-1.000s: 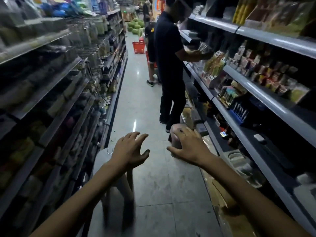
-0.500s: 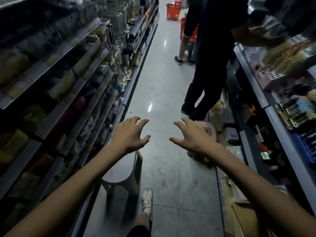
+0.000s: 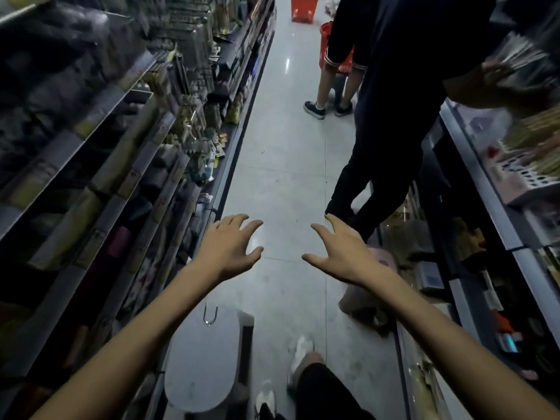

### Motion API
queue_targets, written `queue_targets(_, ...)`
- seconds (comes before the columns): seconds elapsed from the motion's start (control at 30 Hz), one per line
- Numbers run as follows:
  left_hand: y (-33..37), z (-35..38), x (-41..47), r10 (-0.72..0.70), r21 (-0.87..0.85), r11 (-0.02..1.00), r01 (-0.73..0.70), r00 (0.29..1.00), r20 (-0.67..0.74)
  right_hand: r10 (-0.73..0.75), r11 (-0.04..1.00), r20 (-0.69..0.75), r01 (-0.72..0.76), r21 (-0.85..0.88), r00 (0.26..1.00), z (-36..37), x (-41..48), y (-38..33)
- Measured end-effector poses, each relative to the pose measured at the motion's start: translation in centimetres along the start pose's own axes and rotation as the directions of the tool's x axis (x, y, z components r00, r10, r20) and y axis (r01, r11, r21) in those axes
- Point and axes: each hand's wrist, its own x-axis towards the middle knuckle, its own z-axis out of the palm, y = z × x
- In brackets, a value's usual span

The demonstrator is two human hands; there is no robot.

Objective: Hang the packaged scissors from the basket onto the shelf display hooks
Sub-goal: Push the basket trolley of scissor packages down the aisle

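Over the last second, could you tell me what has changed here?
The view tipped down: the stool now shows lower, and a shoe came into sight. Nothing was taken or let go. The left hand and right hand stay open, empty; the person in black stays at the right shelf.

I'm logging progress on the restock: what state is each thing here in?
left hand, open, holding nothing.
right hand, open, holding nothing.
grey stool, upright on the floor.
metal hook, lying on the stool's seat.
far red basket, standing on the aisle floor.
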Motion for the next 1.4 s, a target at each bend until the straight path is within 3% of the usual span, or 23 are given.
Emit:
queue_targets(0.4, -3.4, -4.6, 25.7, -0.046, 0.063, 0.997, 0.043, 0.997, 0.056, -0.004, 0.999, 0.045, 0.003, 0.038, 0.999, -7.7, 23.8, 8.2)
queue_targets(0.7, -7.1, -8.8, 41.2, -0.133, 0.091, 0.987, 0.133, 0.991, -0.014, -0.084, 0.995, 0.034, 0.082, 0.060, 0.996, -14.0, 40.5, 9.5)
queue_targets(1.0, -16.2, -11.3, 58.0, -0.143, 0.086, 0.985, 0.147, 0.988, -0.054, -0.104, 0.992, -0.004, 0.104, 0.072, 0.995, -18.7, 59.9, 8.5)
queue_targets(1.4, -29.9, -17.1, 81.7, -0.135, 0.052, 0.989, 0.136, 0.991, -0.016, -0.010, 0.998, 0.000, 0.010, 0.063, 1.000, -26.4, 84.5, 5.6)
